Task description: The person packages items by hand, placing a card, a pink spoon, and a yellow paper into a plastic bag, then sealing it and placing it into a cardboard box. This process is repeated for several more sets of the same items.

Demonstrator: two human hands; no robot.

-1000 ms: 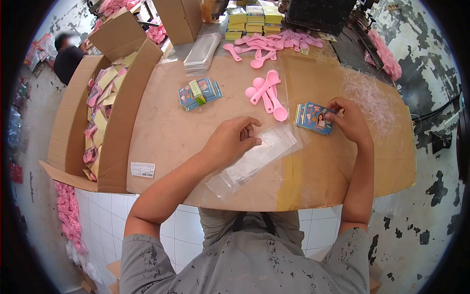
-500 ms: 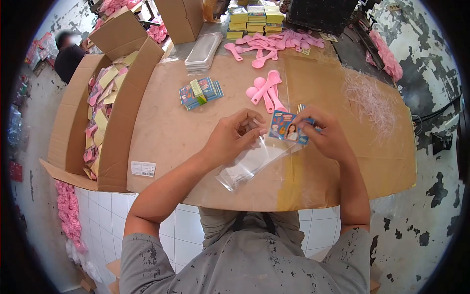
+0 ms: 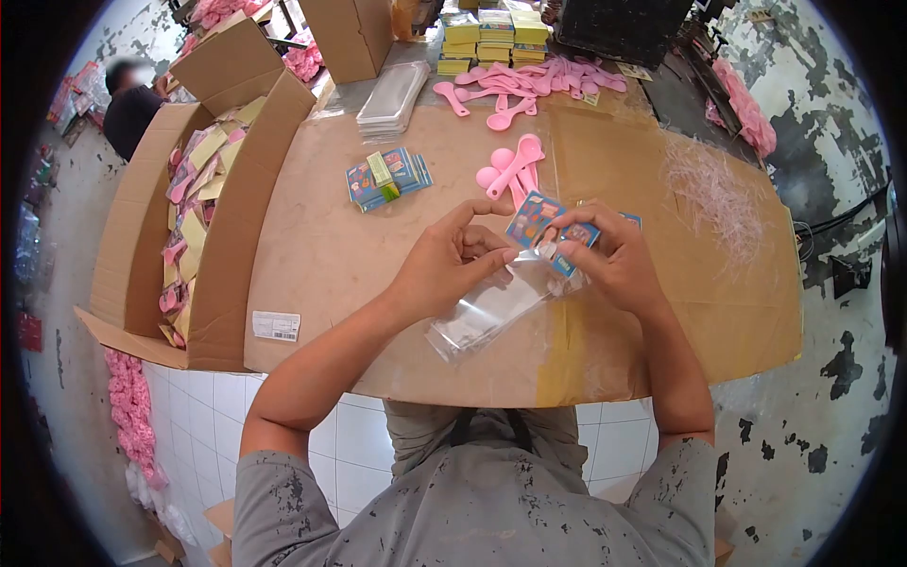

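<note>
My right hand (image 3: 614, 255) pinches a blue printed card (image 3: 532, 219), tilted over the upper end of some clear plastic bags (image 3: 491, 307). Just left of the card, my left hand (image 3: 458, 255) has its thumb and fingers closed on the edge of a clear bag. Pink spoons (image 3: 518, 165) lie right above the hands, partly hidden by the card. Behind my right hand, the edge of a card stack (image 3: 634, 220) shows. A banded bundle of blue cards (image 3: 387, 178) rests up and left of my left hand.
An open carton (image 3: 250, 227) filled with packed pink and yellow items stands at the left. Clear trays or sleeves (image 3: 392, 99), more pink spoons (image 3: 557, 77) and card stacks (image 3: 491, 38) are at the back. Shredded strands (image 3: 713, 194) lie right. A person (image 3: 132, 113) is far left.
My right hand has brought a card leftward from the stack to the bags and tilted it. My left hand has closed on a bag's edge and lifted it slightly.
</note>
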